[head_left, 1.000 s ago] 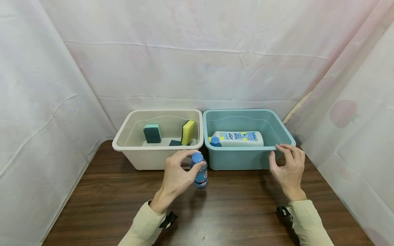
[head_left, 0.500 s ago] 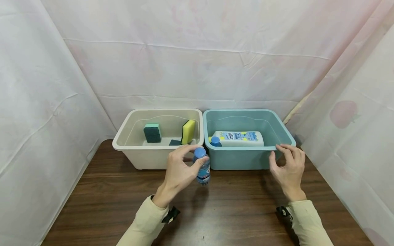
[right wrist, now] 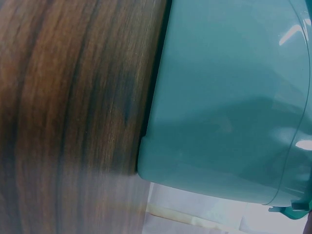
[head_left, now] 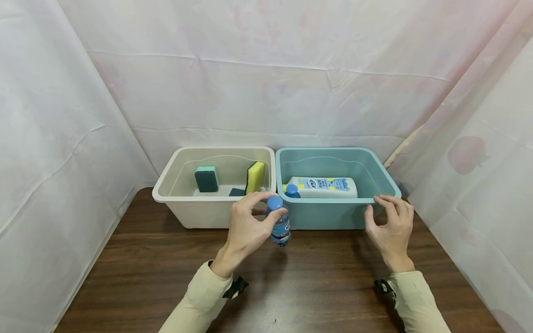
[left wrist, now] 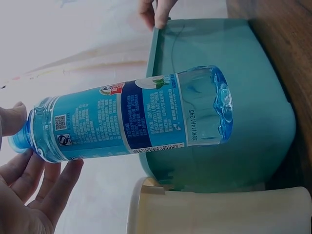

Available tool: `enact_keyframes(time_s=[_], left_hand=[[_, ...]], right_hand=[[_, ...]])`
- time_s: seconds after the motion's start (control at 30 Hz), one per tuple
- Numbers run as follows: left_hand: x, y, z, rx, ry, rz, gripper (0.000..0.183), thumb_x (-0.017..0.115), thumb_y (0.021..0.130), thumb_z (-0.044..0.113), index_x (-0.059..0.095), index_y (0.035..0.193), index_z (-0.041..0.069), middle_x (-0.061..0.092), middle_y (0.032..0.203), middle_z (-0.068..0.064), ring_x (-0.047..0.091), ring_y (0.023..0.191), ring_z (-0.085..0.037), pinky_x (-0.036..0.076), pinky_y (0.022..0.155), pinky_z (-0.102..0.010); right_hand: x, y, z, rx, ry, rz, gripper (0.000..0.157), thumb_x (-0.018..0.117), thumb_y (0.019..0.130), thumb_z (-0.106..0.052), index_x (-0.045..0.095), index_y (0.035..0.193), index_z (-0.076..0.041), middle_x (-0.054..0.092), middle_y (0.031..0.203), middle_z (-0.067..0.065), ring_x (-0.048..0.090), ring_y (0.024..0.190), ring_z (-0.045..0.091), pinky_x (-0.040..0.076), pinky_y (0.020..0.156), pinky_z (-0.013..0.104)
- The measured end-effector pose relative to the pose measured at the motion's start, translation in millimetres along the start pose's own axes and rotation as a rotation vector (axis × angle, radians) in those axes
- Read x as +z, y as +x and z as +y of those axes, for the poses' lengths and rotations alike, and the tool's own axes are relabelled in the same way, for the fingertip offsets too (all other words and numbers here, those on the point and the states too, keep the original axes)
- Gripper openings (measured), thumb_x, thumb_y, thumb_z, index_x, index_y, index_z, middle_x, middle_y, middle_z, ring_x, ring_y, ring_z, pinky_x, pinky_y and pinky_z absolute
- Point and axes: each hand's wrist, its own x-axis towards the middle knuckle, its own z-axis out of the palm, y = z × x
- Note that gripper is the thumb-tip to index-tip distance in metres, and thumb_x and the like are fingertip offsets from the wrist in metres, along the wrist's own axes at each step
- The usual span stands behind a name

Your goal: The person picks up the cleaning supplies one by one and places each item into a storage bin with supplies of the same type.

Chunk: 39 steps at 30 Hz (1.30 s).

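Note:
My left hand (head_left: 249, 227) holds a small water bottle (head_left: 281, 231) by its neck, just under the blue cap, between thumb and fingers. The bottle hangs cap up above the table, in front of the gap between the two bins. In the left wrist view the clear water bottle (left wrist: 117, 117) shows its blue printed label. My right hand (head_left: 393, 229) rests its fingertips on the front rim of the teal bin (head_left: 325, 215), near the right corner, with the thumb in front of the wall. Inside that bin lie a white detergent bottle (head_left: 322, 187) and a blue-capped bottle (head_left: 292, 191).
Left of the teal bin stands a cream bin (head_left: 195, 212). It contains a green sponge (head_left: 206, 179), a yellow sponge (head_left: 255, 177) and a dark flat piece (head_left: 237, 192). Both bins stand at the back of the wooden table (head_left: 316, 286), against pale curtains (head_left: 266, 101).
My left hand has carried the water bottle a little to the right and away from me, towards the teal bin. The right hand stays at the rim.

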Motion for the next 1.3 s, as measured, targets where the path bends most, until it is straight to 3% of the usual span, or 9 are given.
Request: enact_keyframes(time_s=[0.37, 0.6, 0.73, 0.87, 1.3], left_hand=[[2.1, 2.8, 1.3, 0.046, -0.039, 0.03, 0.029, 0.087, 0.09, 0.019, 0.078, 0.114, 0.008, 0.078, 0.104, -0.004, 0.073, 0.094, -0.018, 0.065, 0.075, -0.029], [4.4, 4.5, 2.1, 0.085, -0.089, 0.062, 0.032, 0.088, 0.089, 0.014, 0.077, 0.116, 0.003, 0.078, 0.108, -0.008, 0.077, 0.096, -0.022, 0.065, 0.077, -0.03], [5.9, 5.3, 2.4, 0.103, -0.096, 0.09, 0.033, 0.088, 0.088, 0.013, 0.077, 0.116, 0.001, 0.078, 0.107, -0.008, 0.076, 0.097, -0.021, 0.065, 0.078, -0.03], [7.4, 7.0, 3.0, 0.105, -0.103, 0.105, 0.032, 0.088, 0.088, 0.013, 0.077, 0.115, 0.002, 0.078, 0.106, -0.008, 0.075, 0.098, -0.02, 0.065, 0.079, -0.03], [9.2, 14.4, 6.3, 0.091, -0.119, 0.121, 0.032, 0.088, 0.088, 0.012, 0.077, 0.117, 0.004, 0.079, 0.111, -0.009, 0.076, 0.1, -0.022, 0.066, 0.079, -0.032]], right_hand=[[0.5, 1.2, -1.3, -0.004, 0.007, 0.004, 0.03, 0.07, 0.092, -0.024, 0.078, 0.104, 0.002, 0.07, 0.111, 0.028, 0.054, 0.1, 0.051, 0.039, 0.097, 0.045], [0.6, 1.3, -1.8, -0.004, 0.009, -0.003, 0.03, 0.07, 0.092, -0.022, 0.078, 0.105, 0.003, 0.069, 0.112, 0.029, 0.054, 0.101, 0.053, 0.039, 0.094, 0.055], [0.6, 1.1, -1.8, -0.002, 0.008, -0.004, 0.029, 0.071, 0.091, -0.022, 0.078, 0.106, 0.003, 0.07, 0.113, 0.028, 0.054, 0.102, 0.053, 0.04, 0.097, 0.05], [0.5, 0.9, -1.8, 0.003, 0.007, -0.004, 0.03, 0.07, 0.092, -0.023, 0.078, 0.105, 0.002, 0.07, 0.113, 0.028, 0.054, 0.102, 0.052, 0.039, 0.1, 0.044], [-0.8, -0.1, -0.9, 0.0, 0.005, -0.001, 0.031, 0.07, 0.093, -0.025, 0.078, 0.105, 0.002, 0.07, 0.112, 0.028, 0.055, 0.102, 0.052, 0.039, 0.099, 0.045]])
